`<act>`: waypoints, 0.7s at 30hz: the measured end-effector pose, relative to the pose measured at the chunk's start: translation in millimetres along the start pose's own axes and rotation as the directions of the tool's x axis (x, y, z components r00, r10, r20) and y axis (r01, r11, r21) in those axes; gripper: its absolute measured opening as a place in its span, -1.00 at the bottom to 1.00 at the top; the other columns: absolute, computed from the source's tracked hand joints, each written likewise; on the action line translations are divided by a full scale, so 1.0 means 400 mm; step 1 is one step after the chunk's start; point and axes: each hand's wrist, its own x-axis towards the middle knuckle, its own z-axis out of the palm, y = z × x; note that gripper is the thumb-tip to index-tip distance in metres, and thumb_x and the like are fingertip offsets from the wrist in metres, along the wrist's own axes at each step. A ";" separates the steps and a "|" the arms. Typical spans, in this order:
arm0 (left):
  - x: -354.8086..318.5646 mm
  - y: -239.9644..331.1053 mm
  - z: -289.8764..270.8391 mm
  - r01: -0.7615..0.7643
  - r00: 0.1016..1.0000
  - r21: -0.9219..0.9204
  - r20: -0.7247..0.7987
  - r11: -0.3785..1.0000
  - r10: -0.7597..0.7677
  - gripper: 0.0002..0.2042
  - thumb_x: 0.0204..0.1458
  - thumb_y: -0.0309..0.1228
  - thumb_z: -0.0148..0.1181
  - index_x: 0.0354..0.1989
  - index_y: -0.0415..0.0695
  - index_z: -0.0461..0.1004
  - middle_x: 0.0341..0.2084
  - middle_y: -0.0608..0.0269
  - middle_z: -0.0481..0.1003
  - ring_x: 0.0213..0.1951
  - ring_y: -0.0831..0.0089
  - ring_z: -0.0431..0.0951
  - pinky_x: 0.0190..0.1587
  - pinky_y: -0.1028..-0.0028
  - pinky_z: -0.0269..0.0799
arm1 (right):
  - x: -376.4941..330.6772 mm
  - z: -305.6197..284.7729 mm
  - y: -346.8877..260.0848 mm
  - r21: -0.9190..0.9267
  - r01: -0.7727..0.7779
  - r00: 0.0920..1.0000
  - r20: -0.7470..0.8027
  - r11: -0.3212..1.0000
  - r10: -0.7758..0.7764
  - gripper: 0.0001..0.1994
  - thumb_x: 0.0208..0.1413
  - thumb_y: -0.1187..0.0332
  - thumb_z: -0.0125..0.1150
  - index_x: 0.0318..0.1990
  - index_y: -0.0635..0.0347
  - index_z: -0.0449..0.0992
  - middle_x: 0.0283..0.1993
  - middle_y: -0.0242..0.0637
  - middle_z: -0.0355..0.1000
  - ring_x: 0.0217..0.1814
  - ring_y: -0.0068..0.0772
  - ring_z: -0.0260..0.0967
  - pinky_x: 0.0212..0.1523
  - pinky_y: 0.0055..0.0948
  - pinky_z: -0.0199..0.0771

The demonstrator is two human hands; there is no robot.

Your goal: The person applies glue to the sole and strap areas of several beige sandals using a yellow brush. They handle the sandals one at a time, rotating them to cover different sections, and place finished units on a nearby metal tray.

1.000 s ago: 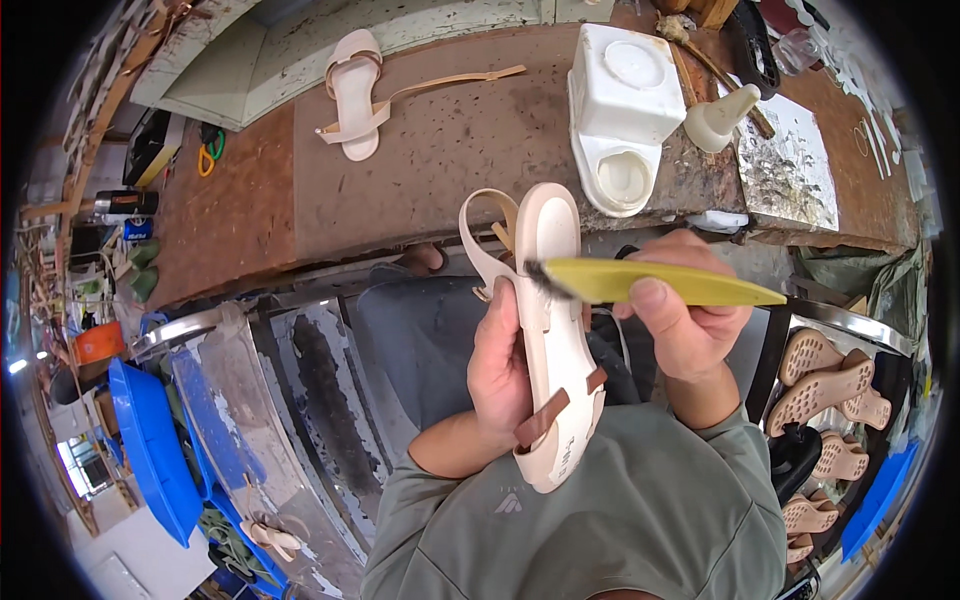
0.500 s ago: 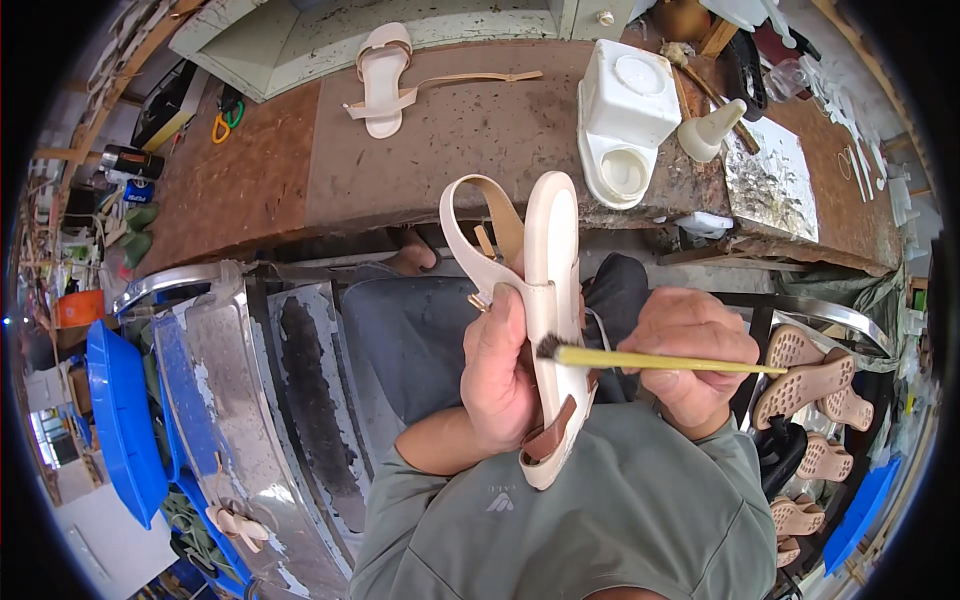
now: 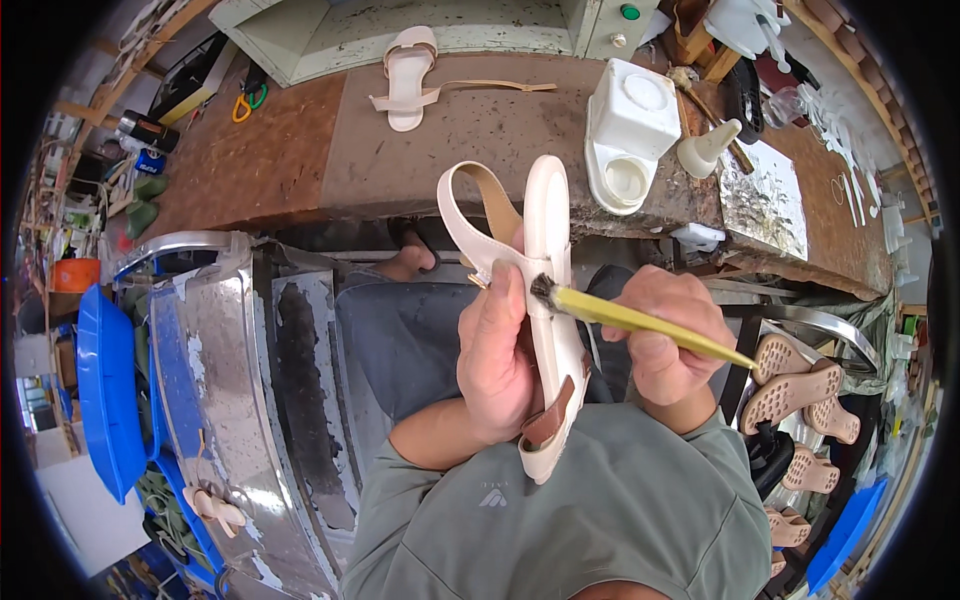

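My left hand (image 3: 497, 362) grips a cream sandal (image 3: 551, 300) held on edge over my lap, toe pointing away, its looped strap (image 3: 470, 225) standing out to the left and a brown tab near the heel. My right hand (image 3: 662, 342) holds a yellow-handled brush (image 3: 640, 320). Its dark bristle tip touches the sandal's edge just beside my left thumb. Both hands are close together, level with my chest.
A brown workbench (image 3: 300, 150) runs ahead, carrying another cream sandal (image 3: 408, 75), a white plastic glue container (image 3: 630, 130), a nozzle bottle (image 3: 705, 150) and scissors (image 3: 245, 100). A metal tray (image 3: 230, 380) and blue bins (image 3: 100, 390) stand left. Tan soles (image 3: 800, 390) pile up at right.
The brush tip has moved from the sandal's mid edge slightly up toward my left thumb. The sandal stays in my left hand, tilted much as before.
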 end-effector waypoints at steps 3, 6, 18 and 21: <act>0.002 -0.001 0.011 -0.041 0.999 -0.009 0.008 0.999 0.041 -0.57 0.22 -0.08 -0.30 0.03 -0.17 0.29 -0.24 0.18 0.40 -0.26 0.44 0.40 -0.21 0.45 0.36 | -0.017 -0.006 -0.009 -0.025 0.029 0.999 0.032 0.999 -0.028 -0.82 -0.09 0.62 0.16 -0.27 0.42 0.45 -0.40 -0.10 0.45 -0.46 -0.26 0.45 -0.51 -0.42 0.36; 0.003 -0.010 0.012 -0.077 0.997 -0.004 0.013 0.997 0.077 -0.58 0.22 -0.10 -0.28 0.03 -0.17 0.29 -0.24 0.20 0.40 -0.25 0.44 0.39 -0.18 0.46 0.34 | -0.031 -0.011 -0.019 -0.040 0.021 0.999 0.033 0.999 -0.020 -0.82 -0.11 0.62 0.17 -0.28 0.43 0.44 -0.40 -0.10 0.45 -0.45 -0.24 0.46 -0.51 -0.42 0.38; 0.013 -0.023 0.025 -0.173 0.985 0.072 0.030 0.982 0.171 -0.60 0.22 -0.15 -0.23 -0.01 -0.23 0.30 -0.27 0.18 0.43 -0.23 0.46 0.41 -0.14 0.47 0.32 | -0.057 -0.044 -0.038 -0.052 0.033 0.996 0.082 0.998 -0.028 -0.81 -0.12 0.62 0.19 -0.28 0.44 0.44 -0.41 -0.07 0.46 -0.50 -0.28 0.44 -0.55 -0.43 0.37; 0.013 -0.020 0.027 -0.156 0.988 0.067 0.019 0.986 0.155 -0.60 0.22 -0.15 -0.22 -0.01 -0.23 0.31 -0.26 0.17 0.45 -0.22 0.46 0.43 -0.14 0.47 0.35 | -0.061 -0.045 -0.042 -0.036 0.045 0.996 0.073 0.998 -0.042 -0.80 -0.12 0.59 0.21 -0.28 0.44 0.45 -0.42 -0.06 0.47 -0.51 -0.29 0.43 -0.57 -0.43 0.37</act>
